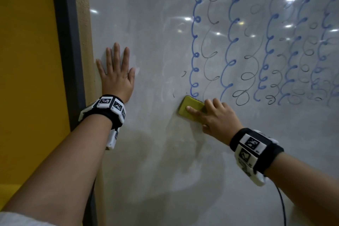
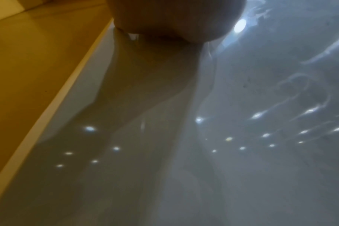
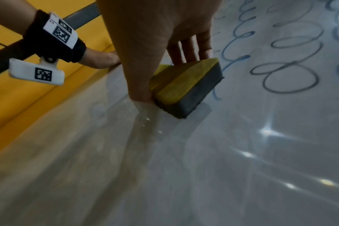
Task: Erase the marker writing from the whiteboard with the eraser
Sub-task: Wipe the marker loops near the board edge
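Note:
A whiteboard (image 1: 156, 33) fills the view, its left part wiped to faint smears. Blue and black looped marker writing (image 1: 256, 51) covers its right part, and it also shows as marker writing (image 3: 284, 64) in the right wrist view. My right hand (image 1: 214, 115) grips a yellow eraser (image 1: 189, 109) with a dark felt base and holds it flat against the board, just below the leftmost blue column. The eraser (image 3: 186, 87) sits pinched between thumb and fingers of my right hand (image 3: 161, 45). My left hand (image 1: 116, 73) presses flat on the board near its left edge, fingers spread. Only the heel of my left hand (image 2: 174, 19) shows in its wrist view.
A grey frame (image 1: 67, 42) and a tan strip (image 1: 84, 33) border the board on the left, with a yellow wall (image 1: 27, 60) beyond. A black cable (image 1: 282, 205) hangs from my right wrist band. The lower board carries only smears and light reflections.

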